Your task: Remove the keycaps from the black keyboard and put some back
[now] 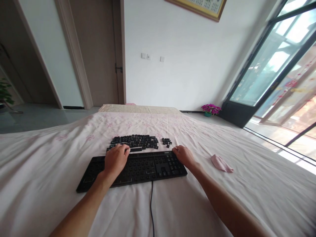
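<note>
A black keyboard [148,168] with its keycaps removed lies on a pale pink sheet [49,171], its cable [151,207] running toward me. Behind it sit rows of loose black keycaps [135,141] and a smaller cluster [167,142] to the right. My left hand [116,160] rests over the keyboard's upper middle, fingers curled near a long keycap at the back edge. At the keyboard's top right corner my right hand [184,156] pinches a thin tool that is too small to name.
A crumpled pink cloth [221,163] lies on the sheet right of the keyboard. Beyond the covered surface are a door [98,52], a white wall, a pot of purple flowers [210,109] on the floor and large glass doors [276,72] at right.
</note>
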`<act>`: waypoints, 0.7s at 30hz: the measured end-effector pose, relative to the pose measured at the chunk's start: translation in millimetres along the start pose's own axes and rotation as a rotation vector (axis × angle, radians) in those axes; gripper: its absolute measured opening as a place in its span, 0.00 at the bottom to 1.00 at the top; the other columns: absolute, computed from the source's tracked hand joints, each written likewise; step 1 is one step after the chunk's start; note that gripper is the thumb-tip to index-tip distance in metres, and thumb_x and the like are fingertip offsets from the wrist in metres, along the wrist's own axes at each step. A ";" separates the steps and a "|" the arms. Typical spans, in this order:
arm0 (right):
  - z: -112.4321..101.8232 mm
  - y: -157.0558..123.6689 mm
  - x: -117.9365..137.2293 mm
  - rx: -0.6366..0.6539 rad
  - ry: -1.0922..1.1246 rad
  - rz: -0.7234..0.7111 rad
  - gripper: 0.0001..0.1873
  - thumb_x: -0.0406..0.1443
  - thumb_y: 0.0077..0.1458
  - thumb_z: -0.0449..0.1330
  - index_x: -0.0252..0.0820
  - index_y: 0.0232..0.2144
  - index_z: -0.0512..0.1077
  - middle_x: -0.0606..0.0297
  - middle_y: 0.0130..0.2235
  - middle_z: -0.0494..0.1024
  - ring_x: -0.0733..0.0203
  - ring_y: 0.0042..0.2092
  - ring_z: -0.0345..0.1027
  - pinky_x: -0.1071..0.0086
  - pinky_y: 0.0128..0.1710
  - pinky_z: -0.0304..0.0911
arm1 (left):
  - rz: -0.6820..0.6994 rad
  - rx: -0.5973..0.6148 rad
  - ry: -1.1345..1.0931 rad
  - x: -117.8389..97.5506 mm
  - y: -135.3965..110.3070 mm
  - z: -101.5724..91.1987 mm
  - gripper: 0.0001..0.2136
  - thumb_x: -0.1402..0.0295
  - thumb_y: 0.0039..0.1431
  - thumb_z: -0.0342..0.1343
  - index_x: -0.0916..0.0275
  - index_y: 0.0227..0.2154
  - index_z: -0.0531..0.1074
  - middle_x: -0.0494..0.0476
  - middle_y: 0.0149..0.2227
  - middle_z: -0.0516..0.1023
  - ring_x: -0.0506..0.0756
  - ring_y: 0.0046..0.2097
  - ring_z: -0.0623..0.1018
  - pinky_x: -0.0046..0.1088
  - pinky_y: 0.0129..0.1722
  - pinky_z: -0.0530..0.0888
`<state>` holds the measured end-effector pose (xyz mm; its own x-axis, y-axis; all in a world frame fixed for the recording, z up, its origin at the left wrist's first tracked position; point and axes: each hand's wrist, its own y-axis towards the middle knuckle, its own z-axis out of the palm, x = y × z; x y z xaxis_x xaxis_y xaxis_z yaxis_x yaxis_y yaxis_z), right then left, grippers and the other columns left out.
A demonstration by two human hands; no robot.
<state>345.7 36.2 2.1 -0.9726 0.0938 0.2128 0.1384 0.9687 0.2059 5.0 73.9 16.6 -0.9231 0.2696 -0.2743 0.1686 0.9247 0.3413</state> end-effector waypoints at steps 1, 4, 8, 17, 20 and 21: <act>0.4 -5.1 1.3 -0.009 0.010 -0.009 0.22 0.44 0.64 0.47 0.41 0.28 0.74 0.60 0.34 0.78 0.61 0.36 0.69 0.71 0.33 0.50 | -0.009 0.018 0.044 6.6 -2.0 -1.0 0.13 0.62 0.63 0.47 0.57 0.41 0.76 0.57 0.42 0.78 0.59 0.42 0.77 0.33 0.40 0.68; 0.5 -17.3 3.1 -0.017 0.040 -0.015 0.21 0.44 0.64 0.47 0.42 0.29 0.75 0.62 0.35 0.78 0.62 0.37 0.69 0.72 0.34 0.52 | -0.004 0.077 0.098 20.7 -7.0 -1.4 0.14 0.61 0.65 0.45 0.57 0.42 0.75 0.58 0.42 0.79 0.59 0.43 0.77 0.32 0.40 0.68; -3.9 -13.3 1.7 0.004 0.031 0.071 0.19 0.44 0.62 0.49 0.43 0.32 0.77 0.61 0.37 0.79 0.59 0.38 0.70 0.71 0.34 0.53 | 0.009 0.115 0.113 28.8 -12.0 1.6 0.14 0.62 0.65 0.45 0.58 0.42 0.75 0.57 0.42 0.80 0.58 0.44 0.77 0.33 0.44 0.66; -0.9 40.0 7.0 0.108 0.087 0.195 0.14 0.45 0.51 0.60 0.49 0.38 0.79 0.64 0.38 0.80 0.57 0.41 0.72 0.71 0.32 0.55 | 0.049 0.003 0.093 32.3 -32.5 7.8 0.14 0.63 0.64 0.45 0.56 0.41 0.77 0.57 0.39 0.79 0.59 0.43 0.77 0.37 0.48 0.65; 4.5 46.4 8.5 0.116 0.090 0.199 0.14 0.45 0.50 0.61 0.49 0.37 0.79 0.64 0.38 0.80 0.57 0.40 0.72 0.71 0.32 0.55 | 0.053 -0.012 0.101 33.7 -32.8 10.5 0.14 0.63 0.64 0.45 0.56 0.40 0.77 0.57 0.39 0.79 0.59 0.43 0.77 0.37 0.47 0.65; 5.5 47.3 8.6 0.121 0.091 0.202 0.14 0.45 0.50 0.61 0.49 0.37 0.79 0.64 0.37 0.80 0.57 0.40 0.72 0.72 0.31 0.55 | 0.054 -0.017 0.107 34.1 -32.5 11.4 0.14 0.63 0.64 0.45 0.56 0.40 0.77 0.57 0.38 0.79 0.59 0.42 0.77 0.37 0.47 0.65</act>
<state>342.9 84.1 8.4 -0.9059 0.2721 0.3244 0.2994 0.9534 0.0363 -27.9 56.1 -14.0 -0.9446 0.2876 -0.1580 0.2137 0.9046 0.3689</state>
